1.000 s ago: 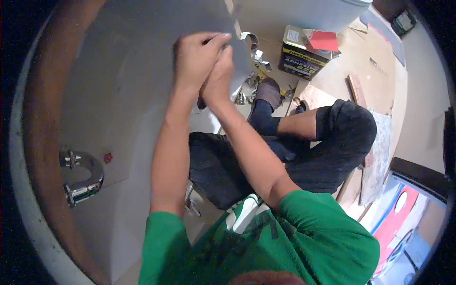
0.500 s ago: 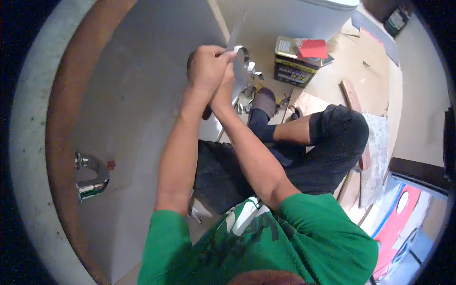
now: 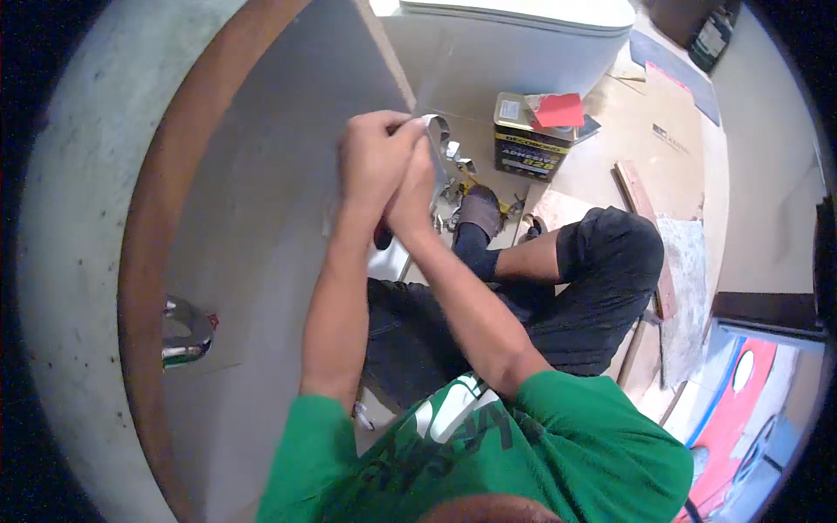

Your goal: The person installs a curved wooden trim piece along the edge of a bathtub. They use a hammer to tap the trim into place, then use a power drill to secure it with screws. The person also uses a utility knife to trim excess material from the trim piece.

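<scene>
My left hand (image 3: 373,161) is closed over my right hand (image 3: 410,187), both wrapped round a hand tool with a dark handle (image 3: 382,234); its grip end shows below my fingers, and the rest is mostly hidden or blurred. My hands are at the edge of an upright grey board (image 3: 388,65) with a narrow raw edge. Just right of my fingers a curled metal strip (image 3: 442,132) and small metal pieces (image 3: 464,166) lie about.
My crossed legs (image 3: 593,296) are below. A square can (image 3: 529,148) with a red sheet (image 3: 558,111) stands before a white curved fixture (image 3: 506,52). Wood strips (image 3: 632,187) and sheets lie right. A chrome bent pipe (image 3: 186,344) and brown rim (image 3: 139,288) are left.
Both hands, still clasped, have moved down in the picture along the board's edge. The thin blade seen above them half a second ago is now hard to make out. The surroundings have shifted with the view.
</scene>
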A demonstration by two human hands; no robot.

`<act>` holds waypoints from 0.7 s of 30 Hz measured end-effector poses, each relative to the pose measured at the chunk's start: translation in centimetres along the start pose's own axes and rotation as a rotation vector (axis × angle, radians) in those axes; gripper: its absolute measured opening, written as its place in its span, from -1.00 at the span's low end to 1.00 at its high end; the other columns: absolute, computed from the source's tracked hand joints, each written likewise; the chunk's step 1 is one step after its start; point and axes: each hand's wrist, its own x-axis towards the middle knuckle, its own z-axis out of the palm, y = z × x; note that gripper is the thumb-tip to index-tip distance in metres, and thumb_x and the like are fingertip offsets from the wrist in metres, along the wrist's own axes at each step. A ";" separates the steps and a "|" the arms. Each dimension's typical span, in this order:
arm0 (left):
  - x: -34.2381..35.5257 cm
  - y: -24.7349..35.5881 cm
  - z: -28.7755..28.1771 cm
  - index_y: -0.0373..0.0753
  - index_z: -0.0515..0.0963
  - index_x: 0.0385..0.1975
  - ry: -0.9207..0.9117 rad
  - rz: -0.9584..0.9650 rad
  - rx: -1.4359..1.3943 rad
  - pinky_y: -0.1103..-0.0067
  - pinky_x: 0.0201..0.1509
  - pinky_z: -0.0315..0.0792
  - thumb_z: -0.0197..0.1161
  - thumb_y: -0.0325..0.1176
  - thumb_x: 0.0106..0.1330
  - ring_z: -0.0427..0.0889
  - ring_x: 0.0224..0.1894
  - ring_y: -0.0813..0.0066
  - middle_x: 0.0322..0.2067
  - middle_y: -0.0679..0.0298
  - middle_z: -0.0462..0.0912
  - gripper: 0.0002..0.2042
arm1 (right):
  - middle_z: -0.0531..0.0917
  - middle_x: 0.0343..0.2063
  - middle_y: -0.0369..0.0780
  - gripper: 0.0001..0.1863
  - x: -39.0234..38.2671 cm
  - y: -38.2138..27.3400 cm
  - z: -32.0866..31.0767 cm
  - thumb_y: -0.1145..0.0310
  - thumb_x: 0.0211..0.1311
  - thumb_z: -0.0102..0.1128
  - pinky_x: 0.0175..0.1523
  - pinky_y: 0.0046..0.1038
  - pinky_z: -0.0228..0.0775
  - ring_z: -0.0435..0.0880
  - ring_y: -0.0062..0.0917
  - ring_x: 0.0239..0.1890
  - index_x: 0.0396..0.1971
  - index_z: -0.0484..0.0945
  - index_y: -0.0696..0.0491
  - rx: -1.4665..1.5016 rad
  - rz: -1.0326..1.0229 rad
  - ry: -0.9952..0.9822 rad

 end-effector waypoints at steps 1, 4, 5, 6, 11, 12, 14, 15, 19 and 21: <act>-0.9 1.0 -1.2 -0.34 0.66 -0.37 0.059 -0.025 -0.079 0.55 -0.31 0.48 0.35 -0.34 0.06 0.65 -0.49 0.37 -0.49 0.02 0.67 -0.79 | 0.58 -0.36 0.00 -0.65 -0.5 -1.5 0.0 0.32 0.17 0.18 -0.20 -0.25 0.43 0.64 -0.21 -0.26 -0.17 0.38 0.23 -0.063 -0.074 -0.019; -0.9 2.4 -2.8 -0.34 0.66 -0.39 0.082 -0.198 -0.232 0.54 -0.31 0.48 0.34 -0.36 0.07 0.64 -0.52 0.38 -0.50 0.05 0.68 -0.81 | 0.61 -0.38 0.05 -0.77 0.1 -1.3 1.1 0.31 0.28 0.03 -0.23 -0.15 0.45 0.65 -0.08 -0.29 -0.25 0.32 0.17 -0.047 0.053 -0.120; -0.5 1.4 -2.3 -0.37 0.67 -0.43 0.058 -0.106 -0.260 0.57 -0.33 0.48 0.34 -0.38 0.08 0.63 -0.52 0.46 -0.52 0.12 0.69 -0.83 | 0.59 -0.42 0.06 -0.76 0.3 -0.3 1.7 0.31 0.29 0.01 -0.26 -0.14 0.44 0.64 -0.08 -0.31 -0.26 0.30 0.19 -0.122 -0.072 -0.041; 0.3 0.6 -1.3 -0.37 0.67 -0.42 0.021 -0.083 -0.104 0.59 -0.33 0.48 0.34 -0.39 0.09 0.62 -0.51 0.51 -0.50 0.16 0.70 -0.84 | 0.59 -0.42 0.07 -0.76 0.7 0.7 2.0 0.30 0.31 -0.01 -0.27 -0.14 0.44 0.64 -0.08 -0.32 -0.26 0.30 0.19 -0.060 -0.018 -0.033; -0.2 -0.5 1.0 -0.39 0.67 -0.40 0.009 0.006 -0.070 0.63 -0.34 0.49 0.32 -0.41 0.15 0.60 -0.47 0.59 -0.46 0.26 0.70 -0.84 | 0.58 -0.36 0.09 -0.76 0.1 2.4 0.1 0.29 0.33 -0.05 -0.29 -0.20 0.44 0.64 -0.08 -0.29 -0.23 0.31 0.19 -0.080 0.036 -0.017; -1.1 -1.2 0.6 -0.40 0.66 -0.40 0.047 -0.008 -0.144 0.63 -0.33 0.49 0.32 -0.41 0.15 0.60 -0.46 0.58 -0.46 0.26 0.70 -0.84 | 0.58 -0.35 0.09 -0.76 -0.5 1.2 0.4 0.30 0.33 -0.05 -0.29 -0.21 0.44 0.64 -0.08 -0.28 -0.23 0.31 0.19 -0.055 0.095 -0.006; -1.9 0.1 -1.0 -0.41 0.65 -0.37 0.031 -0.088 -0.210 0.62 -0.31 0.49 0.34 -0.39 0.13 0.61 -0.45 0.55 -0.47 0.22 0.70 -0.82 | 0.59 -0.38 0.08 -0.76 -1.3 0.4 0.9 0.30 0.36 -0.10 -0.29 -0.21 0.44 0.64 -0.08 -0.29 -0.20 0.30 0.19 -0.112 0.037 -0.021; -1.9 -0.2 -1.1 -0.42 0.65 -0.38 0.004 -0.100 -0.224 0.60 -0.31 0.48 0.34 -0.38 0.12 0.62 -0.46 0.52 -0.47 0.18 0.70 -0.80 | 0.59 -0.38 0.07 -0.77 -1.5 0.7 1.0 0.31 0.36 -0.11 -0.29 -0.22 0.44 0.64 -0.08 -0.29 -0.19 0.30 0.18 -0.126 0.067 -0.039; -2.9 -2.9 0.4 -0.41 0.65 -0.33 -0.058 -0.064 0.023 0.57 -0.26 0.49 0.34 -0.37 0.12 0.65 -0.39 0.49 -0.40 0.13 0.71 -0.79 | 0.56 -0.41 -0.01 -0.64 -3.2 4.7 1.0 0.33 0.21 0.13 -0.23 -0.28 0.44 0.63 -0.24 -0.31 -0.10 0.31 0.20 0.025 0.153 -0.038; -4.3 -4.6 1.3 -0.32 0.66 -0.35 -0.009 -0.111 0.034 0.53 -0.28 0.48 0.35 -0.36 0.08 0.67 -0.39 0.33 -0.41 0.05 0.69 -0.81 | 0.61 -0.39 -0.02 -0.66 -4.4 5.2 0.1 0.31 0.21 0.14 -0.27 -0.27 0.46 0.65 -0.25 -0.31 -0.17 0.28 0.19 0.085 0.223 -0.098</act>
